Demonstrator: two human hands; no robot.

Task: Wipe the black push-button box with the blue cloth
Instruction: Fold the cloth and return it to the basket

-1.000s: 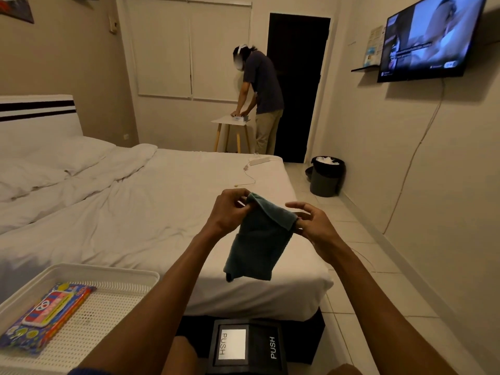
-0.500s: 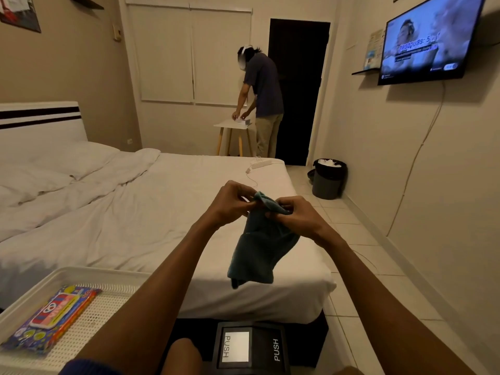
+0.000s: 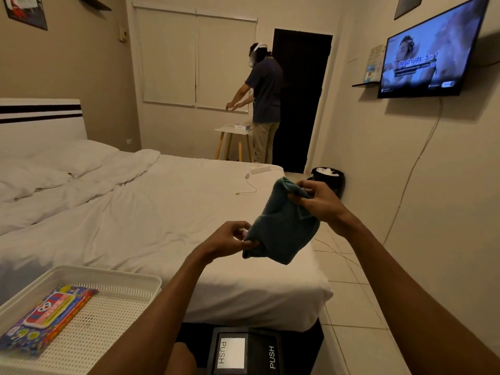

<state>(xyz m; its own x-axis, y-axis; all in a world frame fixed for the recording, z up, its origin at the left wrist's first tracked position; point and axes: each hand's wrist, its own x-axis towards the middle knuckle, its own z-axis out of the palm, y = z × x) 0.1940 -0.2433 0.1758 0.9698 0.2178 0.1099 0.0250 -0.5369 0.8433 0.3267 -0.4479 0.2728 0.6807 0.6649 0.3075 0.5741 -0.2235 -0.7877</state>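
1. The blue cloth (image 3: 284, 228) is held up in the air between both hands, out over the corner of the bed (image 3: 162, 226), and touches nothing else.
2. The right hand (image 3: 318, 203) is closed on the cloth's upper edge, fingers pinched over a fold at the top.
3. The left hand (image 3: 230, 239) sits lower and nearer the body than the right, with thumb and fingers clamped on the cloth's lower left corner. The cloth hangs slack and bunched between the two grips.
4. The black push-button box (image 3: 244, 351) lies well below both hands, close to the body at the bottom edge of the view, apparently on the person's lap. A pale square button marked PUSH faces up, and a second PUSH label sits on the dark panel to its right.
5. Progress, as a judgement: wiping has not started. The cloth is picked up and seems to be getting arranged or folded into a pad, but it is well apart from the box.
6. What is left: bring the cloth down to the box, steady the box with one hand, and rub its top and sides.
7. To the left of the left arm, a white perforated tray (image 3: 130, 280) holds a colourful packet (image 3: 46, 320), uninvolved in the task.
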